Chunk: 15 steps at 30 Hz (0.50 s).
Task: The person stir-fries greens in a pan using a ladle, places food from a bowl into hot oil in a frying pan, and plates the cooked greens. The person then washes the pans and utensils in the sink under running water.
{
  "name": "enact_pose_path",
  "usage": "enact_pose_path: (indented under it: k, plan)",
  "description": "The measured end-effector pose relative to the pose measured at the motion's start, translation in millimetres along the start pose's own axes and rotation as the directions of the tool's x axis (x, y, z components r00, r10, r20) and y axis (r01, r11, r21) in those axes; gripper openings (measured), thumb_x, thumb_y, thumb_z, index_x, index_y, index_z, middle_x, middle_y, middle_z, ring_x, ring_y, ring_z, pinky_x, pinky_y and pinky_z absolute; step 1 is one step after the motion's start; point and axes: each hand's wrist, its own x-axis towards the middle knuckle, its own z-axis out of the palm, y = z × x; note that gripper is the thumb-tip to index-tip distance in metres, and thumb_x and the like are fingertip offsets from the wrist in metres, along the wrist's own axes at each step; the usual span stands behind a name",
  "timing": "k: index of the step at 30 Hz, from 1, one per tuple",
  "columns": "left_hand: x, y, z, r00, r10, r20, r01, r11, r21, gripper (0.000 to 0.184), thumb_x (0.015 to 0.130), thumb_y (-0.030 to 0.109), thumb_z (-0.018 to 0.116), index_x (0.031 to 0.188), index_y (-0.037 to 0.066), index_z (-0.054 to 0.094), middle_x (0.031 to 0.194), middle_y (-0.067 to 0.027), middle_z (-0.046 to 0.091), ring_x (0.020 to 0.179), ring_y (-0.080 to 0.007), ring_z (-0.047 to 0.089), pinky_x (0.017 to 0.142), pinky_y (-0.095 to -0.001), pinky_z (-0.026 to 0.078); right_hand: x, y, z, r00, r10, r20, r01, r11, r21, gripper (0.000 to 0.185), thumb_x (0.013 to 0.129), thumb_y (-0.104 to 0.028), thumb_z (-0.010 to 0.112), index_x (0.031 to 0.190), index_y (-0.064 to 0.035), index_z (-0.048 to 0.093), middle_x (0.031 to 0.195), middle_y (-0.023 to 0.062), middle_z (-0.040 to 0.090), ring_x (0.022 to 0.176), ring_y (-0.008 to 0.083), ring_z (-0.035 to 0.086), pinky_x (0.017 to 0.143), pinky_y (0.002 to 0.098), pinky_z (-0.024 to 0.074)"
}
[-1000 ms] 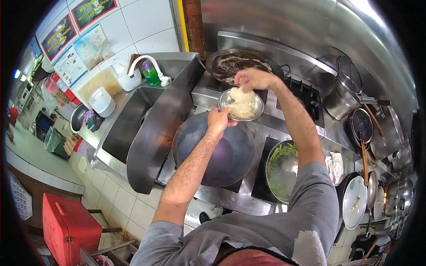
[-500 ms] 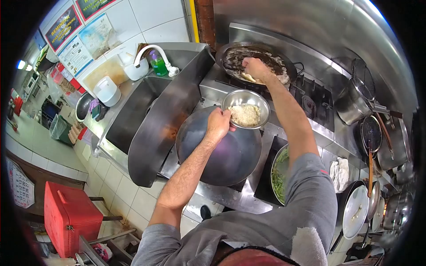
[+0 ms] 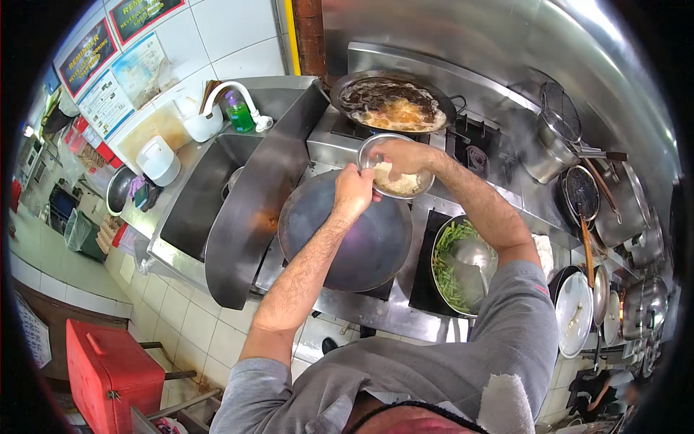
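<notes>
My left hand [image 3: 352, 192] is closed on the near left rim of a small metal bowl [image 3: 428, 186], which it holds tilted above the large dark wok. Pale crumbly food [image 3: 406, 185] lies in the bowl. My right hand [image 3: 402, 155] is inside it, fingers curled down among the crumbs; whatever they grip is hidden. Behind the bowl, a wide pan [image 3: 342, 108] holds dark bubbling oil, with a foaming golden patch [image 3: 402, 114] along its near side. Beneath my hands sits the large dark wok [image 3: 347, 242], with nothing visible in it.
Right of the wok, a pan [image 3: 435, 283] holds green vegetables [image 3: 454, 246] and a metal ladle [image 3: 473, 260]. A tall metal divider [image 3: 249, 217] stands beside the sink [image 3: 210, 195]. Pots and strainers [image 3: 580, 192] line the right side. Another person [image 3: 603, 390] is at lower right.
My right hand has come back from the oil pan into the bowl. Golden foam now spreads in the oil. The ladle in the vegetables has come into view as the camera shifted.
</notes>
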Motion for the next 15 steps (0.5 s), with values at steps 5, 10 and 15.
enact_pose_path:
  k: [5, 10, 15]
  plan:
    - [21, 5, 8, 0.999, -0.019, 0.031, 0.022, 0.996, -0.082, 0.022, 0.085, 0.013, 0.044, 0.089, -0.009, 0.045, 0.069, -0.0146, 0.057, 0.05, -0.0182, 0.059, 0.044, -0.027, 0.05, 9, 26, -28, 0.99, 0.125, 0.062, -0.129, 0.989, 0.07, 0.035, 0.058, -0.012, 0.067, 0.091, -0.0022, 0.062, 0.084, 0.0119, 0.064, 0.079, 0.0226, 0.06, 0.07, 0.0327, 0.0477]
    - [43, 3, 14, 0.999, -0.037, -0.013, 0.036, 0.999, -0.038, 0.023, 0.085, 0.014, 0.044, 0.09, -0.009, 0.044, 0.071, -0.0147, 0.057, 0.05, -0.0181, 0.058, 0.044, -0.0268, 0.049, 22, 60, -59, 0.969, 0.182, -0.167, -0.137, 0.958, 0.251, 0.034, 0.063, -0.009, 0.069, 0.095, -0.0003, 0.06, 0.081, 0.0079, 0.061, 0.077, 0.0155, 0.056, 0.071, 0.029, 0.0447]
    - [54, -14, 13, 0.998, -0.036, -0.048, 0.035, 0.999, -0.022, 0.026, 0.085, 0.015, 0.045, 0.09, -0.01, 0.047, 0.07, -0.0154, 0.059, 0.049, -0.0183, 0.059, 0.044, -0.0275, 0.049, 48, 108, -75, 0.834, 0.354, -0.422, -0.173, 0.896, 0.409, 0.032, 0.066, -0.007, 0.068, 0.095, 0.0001, 0.06, 0.079, 0.0071, 0.061, 0.075, 0.0148, 0.055, 0.07, 0.0293, 0.0441]
